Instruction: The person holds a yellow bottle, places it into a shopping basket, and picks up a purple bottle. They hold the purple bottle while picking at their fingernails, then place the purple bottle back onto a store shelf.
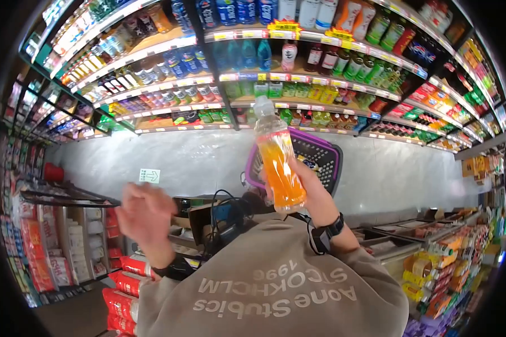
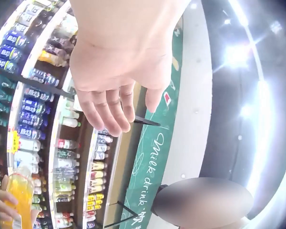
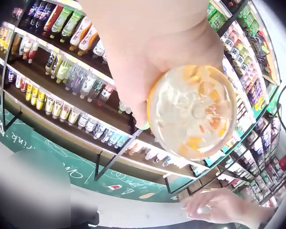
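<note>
Several tiers of dark-framed shelving with pale, price-labelled edges [image 1: 236, 77], stocked with bottled drinks, ran across the far side of the aisle. Along its top, the left wrist view showed a green board [image 2: 150, 167] with white lettering including "Milk drink". Below the shelving lay a smooth grey floor [image 1: 197, 151]. One person wore a grey-brown sweatshirt [image 1: 275, 281] with pale lettering. Red plastic packages [image 1: 122, 306] stood beside the person's left side. A dark perforated basket with a purple rim [image 1: 327, 140] was located ahead of the person; a package inside was partly hidden.

The left hand [image 1: 146, 213] was raised and held nothing, its fingers extended and the thumb set apart. The right hand [image 1: 314, 188] gripped a clear plastic bottle of orange liquid with a translucent cap [image 1: 281, 168], fingers and thumb around its lower body. The bottle was held up in front of the basket as seen from the head, its base toward the person. One small white floor sign with a green arrow [image 1: 149, 176] was noted to the left.
</note>
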Available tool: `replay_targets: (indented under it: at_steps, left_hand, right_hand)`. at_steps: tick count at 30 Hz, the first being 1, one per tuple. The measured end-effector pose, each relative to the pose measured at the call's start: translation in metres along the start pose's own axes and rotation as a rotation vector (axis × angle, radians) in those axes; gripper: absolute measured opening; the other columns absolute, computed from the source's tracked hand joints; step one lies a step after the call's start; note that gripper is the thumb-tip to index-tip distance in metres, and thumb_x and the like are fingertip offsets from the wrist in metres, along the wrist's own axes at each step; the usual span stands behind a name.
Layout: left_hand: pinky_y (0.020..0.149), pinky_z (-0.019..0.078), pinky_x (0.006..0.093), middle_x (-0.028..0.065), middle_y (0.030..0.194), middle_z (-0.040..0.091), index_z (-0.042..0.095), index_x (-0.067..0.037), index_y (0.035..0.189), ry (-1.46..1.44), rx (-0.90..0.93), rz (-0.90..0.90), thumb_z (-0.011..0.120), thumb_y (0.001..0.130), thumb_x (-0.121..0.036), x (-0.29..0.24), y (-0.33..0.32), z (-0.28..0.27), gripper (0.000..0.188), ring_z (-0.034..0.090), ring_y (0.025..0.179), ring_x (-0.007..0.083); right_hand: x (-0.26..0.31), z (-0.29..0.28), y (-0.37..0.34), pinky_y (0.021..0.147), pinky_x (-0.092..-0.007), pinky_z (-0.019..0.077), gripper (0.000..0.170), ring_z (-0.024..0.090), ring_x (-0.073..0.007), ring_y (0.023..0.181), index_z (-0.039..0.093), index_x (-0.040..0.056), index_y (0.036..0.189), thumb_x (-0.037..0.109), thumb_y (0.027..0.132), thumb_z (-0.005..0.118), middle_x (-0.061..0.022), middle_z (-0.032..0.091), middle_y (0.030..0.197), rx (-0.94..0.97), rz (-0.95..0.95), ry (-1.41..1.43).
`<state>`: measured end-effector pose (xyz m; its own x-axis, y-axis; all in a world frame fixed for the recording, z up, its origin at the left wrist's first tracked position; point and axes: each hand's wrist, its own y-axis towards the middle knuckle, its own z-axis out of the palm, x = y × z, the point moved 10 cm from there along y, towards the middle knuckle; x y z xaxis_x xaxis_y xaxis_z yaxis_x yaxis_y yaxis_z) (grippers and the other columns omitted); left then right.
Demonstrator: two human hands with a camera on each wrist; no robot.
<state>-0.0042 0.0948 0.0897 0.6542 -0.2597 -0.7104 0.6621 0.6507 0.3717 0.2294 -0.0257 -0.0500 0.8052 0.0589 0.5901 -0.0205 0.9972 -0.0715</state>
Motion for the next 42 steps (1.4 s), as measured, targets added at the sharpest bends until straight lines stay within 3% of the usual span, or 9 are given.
replay_targets:
  at_steps: [4,8,10,13,17,21,27,32,42]
  left_hand:
    - [0.070,0.0356,0.0356,0.0019,0.088,0.045,0.052,-0.009,0.111,0.031,-0.053,0.112,0.050,0.103,-0.044,-0.021,-0.013,-0.004,0.036,0.038,0.073,0.0164]
    - [0.064,0.0475,0.0380,0.0108,0.082,0.056,0.054,-0.001,0.108,0.154,-0.176,0.030,0.055,0.100,-0.039,0.010,-0.020,-0.005,0.039,0.056,0.070,0.0233]
    - [0.065,0.0541,0.0394,0.0158,0.090,0.064,0.057,0.003,0.109,0.140,-0.078,0.014,0.058,0.099,-0.038,0.014,-0.013,0.005,0.042,0.066,0.072,0.0281]
    - [0.068,0.0556,0.0394,0.0154,0.090,0.065,0.059,0.004,0.110,0.138,-0.022,-0.026,0.063,0.097,-0.036,0.016,0.000,0.026,0.042,0.068,0.075,0.0282]
    - [0.070,0.0554,0.0388,0.0132,0.090,0.066,0.061,0.002,0.111,0.181,0.017,-0.054,0.065,0.096,-0.030,0.014,0.005,0.040,0.036,0.069,0.076,0.0275]
    - [0.071,0.0549,0.0380,0.0124,0.092,0.066,0.062,0.002,0.111,0.225,-0.016,-0.062,0.065,0.096,-0.031,0.007,0.000,0.042,0.036,0.069,0.076,0.0267]
    - [0.071,0.0551,0.0374,0.0124,0.089,0.065,0.061,0.003,0.111,0.244,-0.127,-0.154,0.063,0.098,-0.032,0.016,-0.019,0.014,0.037,0.068,0.078,0.0242]
    - [0.072,0.0540,0.0328,0.0092,0.087,0.065,0.062,0.001,0.112,0.280,-0.082,-0.137,0.059,0.101,-0.028,0.015,0.003,0.023,0.031,0.067,0.078,0.0186]
    - [0.071,0.0508,0.0304,0.0087,0.091,0.066,0.062,0.001,0.112,0.317,-0.062,-0.249,0.059,0.101,-0.025,0.034,-0.008,0.029,0.028,0.066,0.078,0.0161]
  right_hand:
    - [0.017,-0.014,-0.002,0.075,-0.0387,0.0578,0.057,0.068,-0.0256,0.085,0.052,0.0004,0.129,0.048,0.099,0.054,-0.0161,0.065,0.110,-0.112,-0.047,0.082]
    - [0.073,0.029,-0.013,0.072,-0.0395,0.0587,0.063,0.067,-0.0249,0.083,0.052,-0.0012,0.127,0.054,0.096,0.055,-0.0157,0.063,0.105,-0.137,-0.336,0.090]
    - [0.121,0.072,-0.012,0.071,-0.0375,0.0587,0.072,0.064,-0.0241,0.079,0.047,-0.0026,0.133,0.056,0.094,0.059,-0.0140,0.060,0.098,0.196,-0.498,-0.120]
    - [0.188,0.149,-0.020,0.071,-0.0374,0.0567,0.084,0.059,-0.0228,0.078,0.032,-0.0032,0.146,0.054,0.093,0.064,-0.0135,0.054,0.106,0.458,-0.663,-0.013]
    - [0.245,0.199,-0.029,0.088,-0.0443,0.0508,0.104,0.053,-0.0219,0.087,0.007,0.0014,0.158,0.044,0.090,0.072,-0.0111,0.049,0.114,0.788,-0.755,0.106]
    - [0.224,0.159,-0.025,0.085,-0.0429,0.0509,0.098,0.052,-0.0210,0.084,0.007,0.0034,0.159,0.039,0.092,0.069,-0.0112,0.048,0.109,0.501,-0.977,0.177]
    - [0.163,0.098,-0.008,0.073,-0.0347,0.0479,0.090,0.053,-0.0159,0.078,0.010,0.0105,0.161,0.030,0.094,0.066,-0.0061,0.049,0.102,0.592,-0.819,0.409]
    - [0.186,0.121,-0.025,0.066,-0.0319,0.0490,0.078,0.058,-0.0121,0.068,0.017,0.0168,0.160,0.012,0.095,0.060,-0.0003,0.054,0.094,0.822,-0.751,0.740]
    - [0.192,0.084,-0.048,0.075,-0.0397,0.0494,0.074,0.060,-0.0172,0.074,0.040,0.0108,0.139,0.000,0.074,0.076,-0.0026,0.057,0.095,0.856,-0.794,0.698]
